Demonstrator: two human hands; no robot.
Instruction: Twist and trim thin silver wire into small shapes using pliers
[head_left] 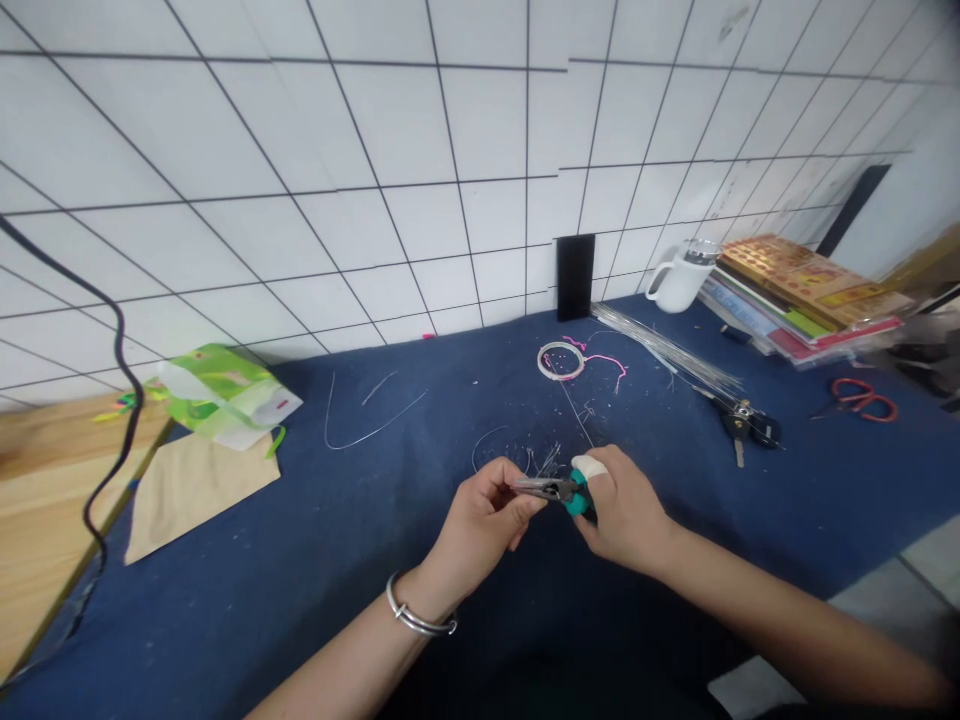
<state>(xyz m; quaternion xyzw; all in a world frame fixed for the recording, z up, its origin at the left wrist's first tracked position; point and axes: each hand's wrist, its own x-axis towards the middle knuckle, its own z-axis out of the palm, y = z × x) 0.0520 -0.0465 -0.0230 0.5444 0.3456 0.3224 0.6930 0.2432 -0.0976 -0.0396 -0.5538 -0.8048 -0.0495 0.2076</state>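
Over the counter (322,520), your L grip (484,515) pinches (can't tell on what) and R grip (626,510)'s closed round the pliers (555,489), tips at L grip. Wire bits (551,460) just beyond both. Prob. fine plier work; next move likely calls for steady L, light R squeeze.

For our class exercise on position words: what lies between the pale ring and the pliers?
In the head view, a cluster of wire pieces lies nearest the pliers; a thin wire runs toward the pale ring, with small scraps beside it.
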